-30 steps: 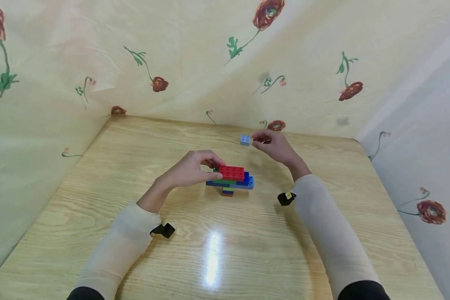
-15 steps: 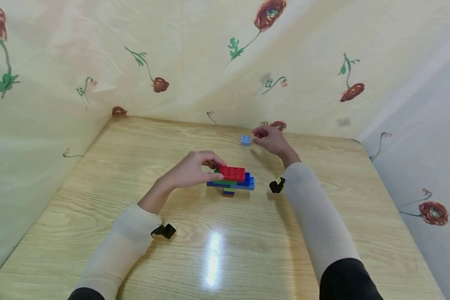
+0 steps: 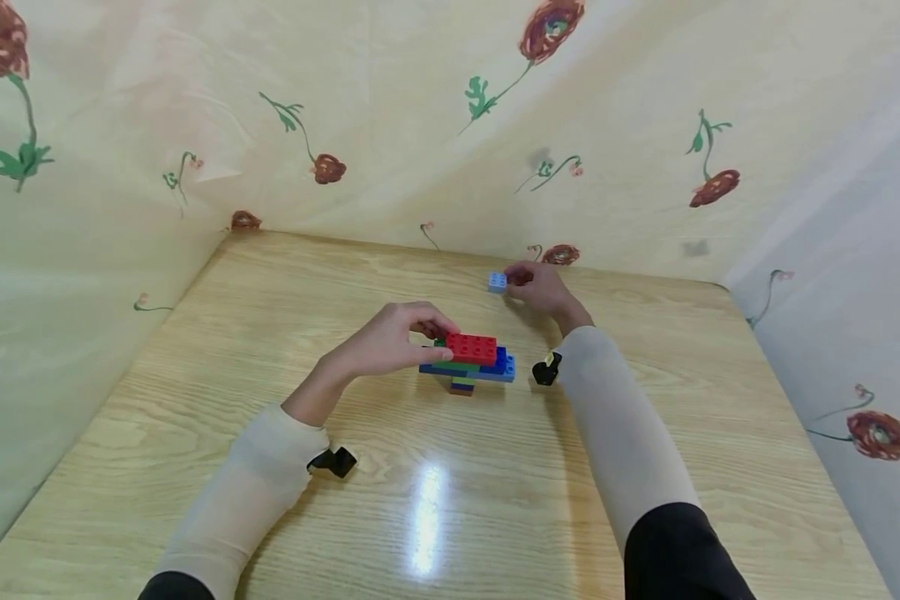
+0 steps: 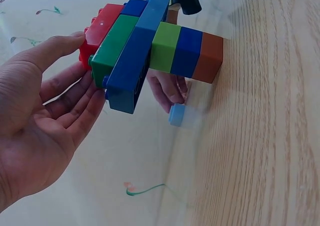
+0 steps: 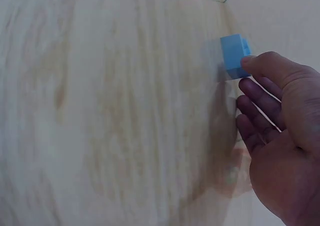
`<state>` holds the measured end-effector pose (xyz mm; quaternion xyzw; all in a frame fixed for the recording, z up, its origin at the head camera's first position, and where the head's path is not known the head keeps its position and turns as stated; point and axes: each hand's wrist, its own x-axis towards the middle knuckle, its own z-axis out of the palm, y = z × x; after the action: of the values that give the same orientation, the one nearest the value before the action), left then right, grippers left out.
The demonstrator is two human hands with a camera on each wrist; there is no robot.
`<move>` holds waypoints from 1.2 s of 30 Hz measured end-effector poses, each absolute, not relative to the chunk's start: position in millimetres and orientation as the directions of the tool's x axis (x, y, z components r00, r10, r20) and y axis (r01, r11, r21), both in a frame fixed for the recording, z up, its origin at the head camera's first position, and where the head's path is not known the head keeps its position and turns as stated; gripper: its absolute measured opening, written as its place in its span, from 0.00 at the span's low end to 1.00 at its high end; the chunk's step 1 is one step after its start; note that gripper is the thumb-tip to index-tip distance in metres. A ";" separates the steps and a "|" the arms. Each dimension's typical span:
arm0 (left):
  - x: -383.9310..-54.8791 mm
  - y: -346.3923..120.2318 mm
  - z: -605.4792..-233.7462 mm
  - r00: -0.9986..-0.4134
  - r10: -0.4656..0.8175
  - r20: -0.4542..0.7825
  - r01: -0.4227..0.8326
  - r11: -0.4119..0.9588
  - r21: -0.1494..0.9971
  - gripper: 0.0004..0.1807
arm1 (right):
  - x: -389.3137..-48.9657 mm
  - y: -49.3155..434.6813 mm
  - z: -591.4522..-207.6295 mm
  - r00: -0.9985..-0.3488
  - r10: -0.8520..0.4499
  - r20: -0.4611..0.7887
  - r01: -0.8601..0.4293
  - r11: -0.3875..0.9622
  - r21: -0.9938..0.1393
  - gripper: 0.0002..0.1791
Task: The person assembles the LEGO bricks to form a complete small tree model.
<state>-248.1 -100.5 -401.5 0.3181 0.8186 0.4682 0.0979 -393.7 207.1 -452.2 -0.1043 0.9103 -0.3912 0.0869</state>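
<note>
My left hand (image 3: 392,340) holds a stack of toy building bricks (image 4: 127,60) by its left end, the thumb at the red brick (image 3: 472,348) on top and the fingers along the far side. Below the red one lie green and blue bricks, then a narrow column of lime, dark blue and brown bricks (image 4: 209,58) standing on the table. Farther back, my right hand (image 3: 543,292) is at the right side of a small light blue brick (image 5: 234,55). Its thumb touches that brick, with the index finger partly hidden behind it.
The wooden table (image 3: 270,517) reaches back to a flower-patterned sheet (image 3: 390,125), close behind the light blue brick. A pale wall or sheet (image 3: 855,275) stands at the right. Black wrist cameras (image 3: 333,462) sit on both sleeves.
My right hand has moved from beside the light blue brick into contact with it. The left hand keeps its hold on the stack, and the view has shifted slightly.
</note>
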 end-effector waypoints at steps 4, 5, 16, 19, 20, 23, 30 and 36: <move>-248.5 -99.8 -402.7 -0.779 0.612 0.136 0.429 0.361 0.828 0.17 | -392.6 204.8 -452.8 -0.966 -0.247 -0.081 -0.111 0.676 -0.728 0.22; -248.8 -99.5 -403.0 -0.780 0.611 0.136 0.429 0.363 0.827 0.17 | -392.3 204.4 -452.8 -0.967 -0.244 -0.078 -0.113 0.680 -0.725 0.22; -250.1 -97.8 -406.1 -0.782 0.606 0.149 0.434 0.357 0.827 0.17 | -391.3 206.2 -453.4 -0.975 -0.213 -0.061 -0.102 0.674 -0.731 0.22; -250.1 -97.0 -406.7 -0.782 0.606 0.148 0.433 0.356 0.828 0.16 | -384.2 209.4 -446.8 -0.977 -0.211 -0.039 -0.108 0.640 -0.761 0.22; -250.1 -96.8 -406.8 -0.782 0.606 0.147 0.432 0.356 0.828 0.16 | -380.6 210.5 -443.1 -0.977 -0.213 -0.029 -0.114 0.627 -0.771 0.22; -250.6 -96.1 -406.4 -0.780 0.608 0.148 0.433 0.354 0.829 0.16 | -367.5 212.2 -428.2 -0.974 -0.225 0.027 -0.157 0.585 -0.796 0.21; -250.7 -97.1 -405.0 -0.778 0.611 0.146 0.435 0.356 0.827 0.16 | -337.5 210.2 -401.0 -0.963 -0.242 0.122 -0.236 0.527 -0.817 0.21; -249.8 -98.6 -405.5 -0.780 0.607 0.150 0.435 0.354 0.828 0.17 | -312.4 205.7 -391.9 -0.952 -0.237 0.193 -0.291 0.509 -0.810 0.18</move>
<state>-249.8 -98.6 -405.5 0.3185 0.8178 0.4706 0.0913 -312.4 205.7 -391.9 -0.1522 0.8683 -0.4713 -0.0285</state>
